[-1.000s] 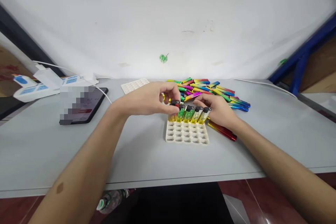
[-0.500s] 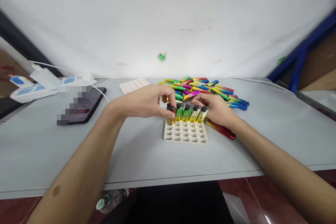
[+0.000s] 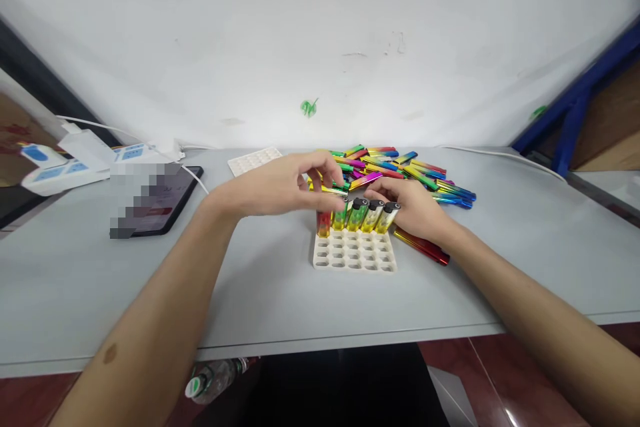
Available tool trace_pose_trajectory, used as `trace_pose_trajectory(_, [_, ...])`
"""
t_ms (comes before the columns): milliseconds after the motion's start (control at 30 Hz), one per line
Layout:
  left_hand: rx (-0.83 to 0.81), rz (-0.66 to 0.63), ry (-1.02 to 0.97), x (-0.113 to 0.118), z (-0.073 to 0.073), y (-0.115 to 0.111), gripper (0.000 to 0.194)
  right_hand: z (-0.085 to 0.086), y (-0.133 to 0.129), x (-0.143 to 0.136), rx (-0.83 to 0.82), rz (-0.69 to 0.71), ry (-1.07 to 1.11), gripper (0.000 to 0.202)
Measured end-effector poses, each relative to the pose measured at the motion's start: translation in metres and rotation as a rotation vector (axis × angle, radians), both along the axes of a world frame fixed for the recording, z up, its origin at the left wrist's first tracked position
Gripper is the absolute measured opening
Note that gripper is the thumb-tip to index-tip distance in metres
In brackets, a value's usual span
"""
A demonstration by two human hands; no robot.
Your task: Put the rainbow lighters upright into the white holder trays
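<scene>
A cream tray (image 3: 355, 268) with rows of slots lies on the table, several lighters standing upright along its far row. At the row's left end is a red-and-yellow lighter (image 3: 323, 224); beside it stand a green one (image 3: 357, 215) and a clear-and-yellow one (image 3: 386, 219). My left hand (image 3: 300, 183) hovers just above the red lighter, thumb and fingers apart, holding nothing visible; its thumb hides that lighter's top. My right hand (image 3: 407, 207) rests by the row's right end. Its fingertips are partly hidden behind the lighters, so their grip is unclear.
Shiny multicoloured lighter sleeves (image 3: 390, 163) lie heaped behind the tray. Red-and-gold sleeves (image 3: 423, 245) lie under my right wrist. A second tray (image 3: 253, 161), a phone (image 3: 173, 203), a white cable and a power strip (image 3: 75, 173) are on the left. A bottle (image 3: 215, 380) lies below the table edge.
My left hand has let go of the red lighter and lifted slightly, its fingers opening. The lighter stays upright in the tray. My right hand has hardly moved.
</scene>
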State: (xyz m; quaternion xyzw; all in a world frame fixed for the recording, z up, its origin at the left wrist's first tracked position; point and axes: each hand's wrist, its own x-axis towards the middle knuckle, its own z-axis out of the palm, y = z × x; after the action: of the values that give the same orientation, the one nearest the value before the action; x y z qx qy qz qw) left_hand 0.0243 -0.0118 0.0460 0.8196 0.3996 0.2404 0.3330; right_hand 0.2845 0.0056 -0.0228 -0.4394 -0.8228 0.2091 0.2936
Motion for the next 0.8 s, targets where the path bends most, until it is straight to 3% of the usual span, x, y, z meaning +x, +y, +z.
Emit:
trace_pose_trajectory(100, [0.050, 0.120, -0.102, 0.003, -0.014, 0.011, 0.022, 0.000, 0.000, 0.001, -0.005, -0.009, 0.007, 0.028])
trace_pose_trajectory(167, [0.077, 0.167, -0.018, 0.006, -0.027, 0.019, 0.020, -0.001, 0.001, 0.002, 0.011, 0.001, 0.007, 0.026])
trace_pose_trajectory(233, [0.054, 0.118, 0.095, 0.010, -0.038, 0.025, 0.020, -0.003, 0.004, 0.005, 0.061, 0.053, -0.024, 0.019])
trace_pose_trajectory(367, [0.110, -0.020, 0.192, 0.015, -0.052, 0.030, 0.037, -0.010, 0.012, 0.008, 0.213, 0.144, -0.220, 0.033])
trace_pose_trajectory(567, [0.153, -0.050, 0.236, 0.018, -0.055, 0.031, 0.032, -0.017, 0.017, 0.007, 0.297, 0.155, -0.298, 0.027])
trace_pose_trajectory(800, [-0.090, -0.002, 0.090, 0.009, -0.047, 0.028, 0.028, -0.016, 0.015, 0.006, 0.299, 0.147, -0.184, 0.027])
